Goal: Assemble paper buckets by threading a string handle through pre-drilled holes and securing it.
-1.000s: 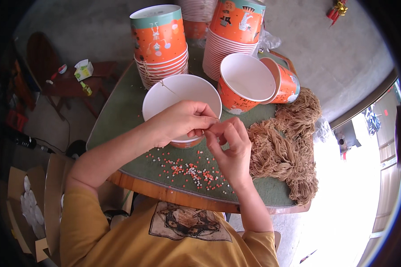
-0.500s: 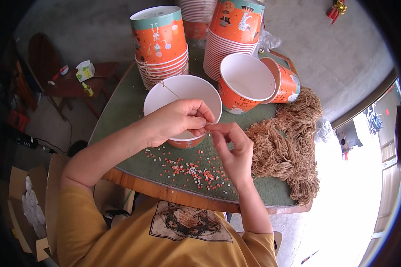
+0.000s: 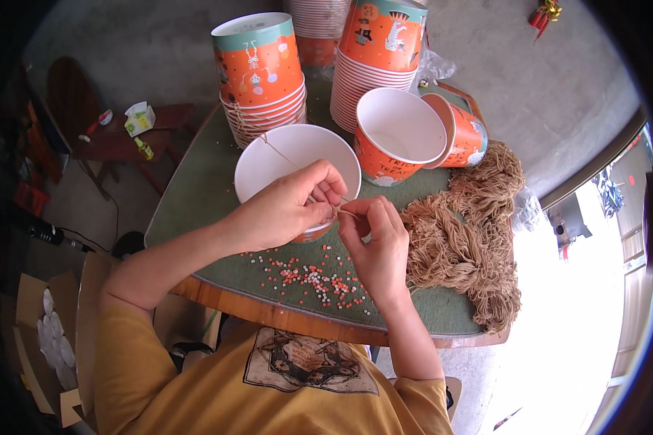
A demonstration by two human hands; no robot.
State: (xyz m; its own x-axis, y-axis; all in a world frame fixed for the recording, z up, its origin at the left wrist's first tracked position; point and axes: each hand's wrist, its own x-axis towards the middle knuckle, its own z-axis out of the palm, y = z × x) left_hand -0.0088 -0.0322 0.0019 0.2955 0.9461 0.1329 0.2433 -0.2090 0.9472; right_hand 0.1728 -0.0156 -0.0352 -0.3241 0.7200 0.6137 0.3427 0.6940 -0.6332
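Note:
In front of me stands a white-lined orange paper bucket (image 3: 265,165). A thin tan string (image 3: 277,151) runs from its far rim down to my fingers. My left hand (image 3: 297,203) reaches over the bucket and pinches this string between thumb and fingers. Close beside it, at the bucket's right front edge, my right hand (image 3: 379,243) is closed on the string too, and a short piece of it shows between the fingertips. Scattered below my hands lie small orange and white beads (image 3: 319,281). Whether a bead sits in my fingers is too small to make out.
Tall stacks of orange paper buckets (image 3: 257,65) (image 3: 384,43) rise at the back. An upright bucket (image 3: 401,127) and a tipped one (image 3: 468,138) stand right, by a heap of tan strings (image 3: 457,239). A carton (image 3: 33,319) and a tissue box (image 3: 139,118) lie left.
My right hand has shifted slightly left and its fingers have curled in more. The left fingers have bent further, and a bit of string now shows between the hands.

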